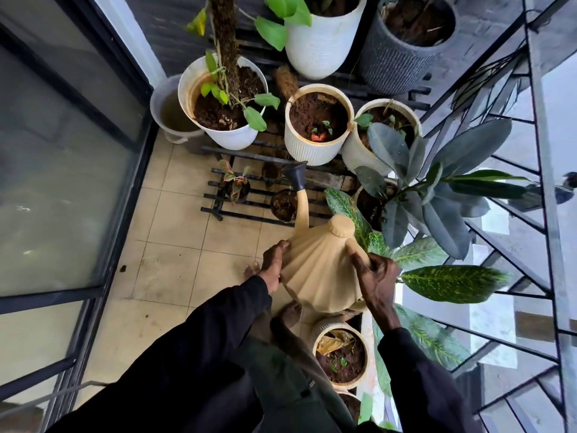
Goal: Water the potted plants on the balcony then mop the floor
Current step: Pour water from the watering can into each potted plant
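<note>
I hold a cream ribbed watering can [315, 270] over the tiled balcony floor [175, 245]. Its spout with a dark rose [296, 176] points away from me, above a small dark pot [284, 204] on the low black rack. My right hand [374, 276] grips the can's handle on the right side. My left hand [273, 264] supports the can's left flank with fingers curved against it. Beyond the spout stand a cream ribbed pot [315, 126] with a tiny seedling and a white pot [224, 101] with a climbing stem.
More pots crowd the back and right: a tall white pot [321, 42], a grey textured pot [402, 48], a rubber plant [415, 179] and spotted leaves [452, 282]. A cream pot [340, 357] sits by my feet. Glass door [62, 182] left, metal railing [537, 214] right.
</note>
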